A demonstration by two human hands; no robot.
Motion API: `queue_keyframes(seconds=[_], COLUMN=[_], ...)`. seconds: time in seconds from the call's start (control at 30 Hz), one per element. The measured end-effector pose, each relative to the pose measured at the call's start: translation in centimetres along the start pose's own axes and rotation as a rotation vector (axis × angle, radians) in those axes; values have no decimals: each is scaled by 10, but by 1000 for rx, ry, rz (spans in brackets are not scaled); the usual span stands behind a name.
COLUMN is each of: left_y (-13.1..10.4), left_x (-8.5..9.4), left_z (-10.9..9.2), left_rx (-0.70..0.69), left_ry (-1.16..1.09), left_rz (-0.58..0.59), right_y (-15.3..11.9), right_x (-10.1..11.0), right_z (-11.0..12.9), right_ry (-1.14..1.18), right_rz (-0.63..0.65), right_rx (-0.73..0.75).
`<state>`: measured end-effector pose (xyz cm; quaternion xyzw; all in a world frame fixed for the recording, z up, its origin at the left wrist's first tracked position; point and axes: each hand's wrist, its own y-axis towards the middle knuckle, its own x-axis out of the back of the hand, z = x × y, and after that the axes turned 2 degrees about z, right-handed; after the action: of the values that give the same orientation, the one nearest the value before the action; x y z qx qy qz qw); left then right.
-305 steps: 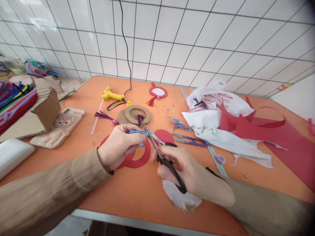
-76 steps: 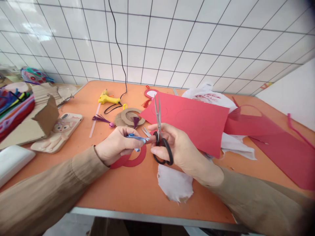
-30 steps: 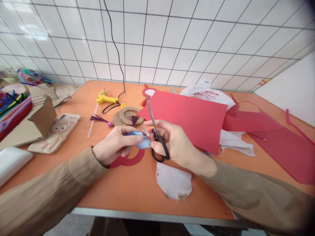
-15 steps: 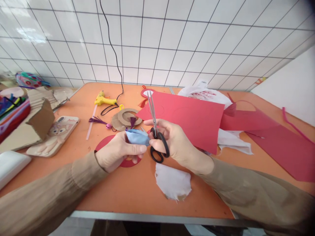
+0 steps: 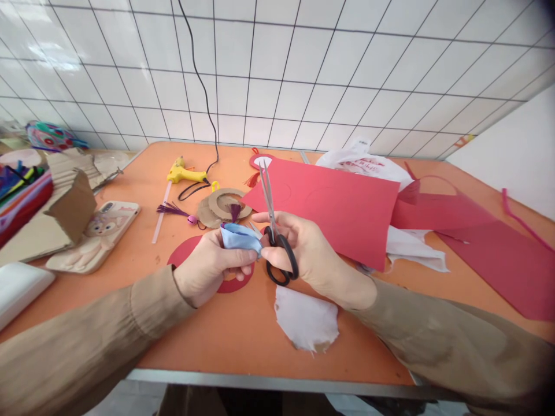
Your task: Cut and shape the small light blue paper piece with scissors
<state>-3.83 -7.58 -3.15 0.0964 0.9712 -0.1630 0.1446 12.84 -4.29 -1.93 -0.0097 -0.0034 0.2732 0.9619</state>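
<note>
My left hand (image 5: 217, 260) is closed on a folded piece of light blue fabric (image 5: 240, 239), pinched between thumb and fingers. My right hand (image 5: 299, 242) grips black-handled scissors (image 5: 267, 193) with the blades pointing up and away. Its thumb and fingertip also meet the right end of the blue fabric. Beneath my left hand lies a red paper ring (image 5: 182, 252), partly hidden. A frayed white cloth scrap (image 5: 307, 319) rests on the table below the scissors. Just behind the fabric are cardboard rings (image 5: 217, 207) with a dark purple tassel (image 5: 235, 212).
A yellow glue gun (image 5: 186, 173) with a cord sits at the back left. Red paper sheets (image 5: 333, 208) cover the right side, near a white plastic bag (image 5: 364, 162). At left are a phone (image 5: 97, 231), cardboard (image 5: 47, 225) and a white case (image 5: 21, 292).
The left thumb and the blue fabric have shifted slightly, and the fabric's upper fold now shows more open. The right hand still holds the scissors in nearly the same place.
</note>
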Motion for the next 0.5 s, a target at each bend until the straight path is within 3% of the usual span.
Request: queue_keyframes(seconds=[0.23, 0.5], left_y=[1, 2], left_x=[1, 3], left_z=[-3, -7], left_rx=[-79, -106], left_ry=[58, -14], left_rz=[30, 41], right_y=[0, 1], right_x=[2, 9], right_z=[-2, 1], right_ry=[26, 13], right_rz=[-13, -54], right_rx=[-21, 108])
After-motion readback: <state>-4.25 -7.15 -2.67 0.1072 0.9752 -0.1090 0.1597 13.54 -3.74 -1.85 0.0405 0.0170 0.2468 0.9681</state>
